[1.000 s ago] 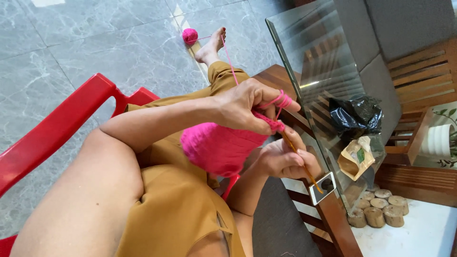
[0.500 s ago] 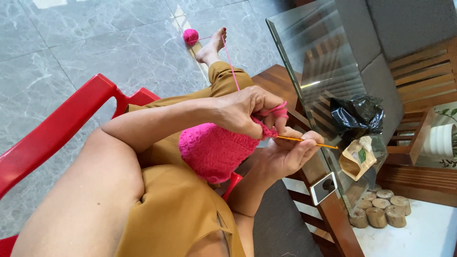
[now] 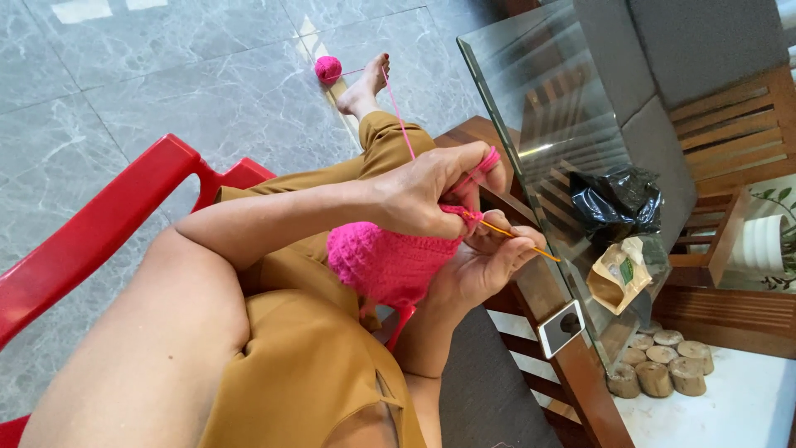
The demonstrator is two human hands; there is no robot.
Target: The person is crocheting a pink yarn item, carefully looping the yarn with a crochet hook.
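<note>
The right hand [image 3: 481, 270] has its fingers clamped on the hook [image 3: 514, 239], whose long axis points into the pink work [image 3: 390, 261] pinched by the left hand [image 3: 423, 195].

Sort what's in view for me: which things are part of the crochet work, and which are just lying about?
In use: left hand, right hand, pink crochet piece, orange hook, yarn strand, pink yarn ball on the floor.

Lying about: black plastic bag, brown paper pouch, phone, wooden log slices, white pot.
</note>
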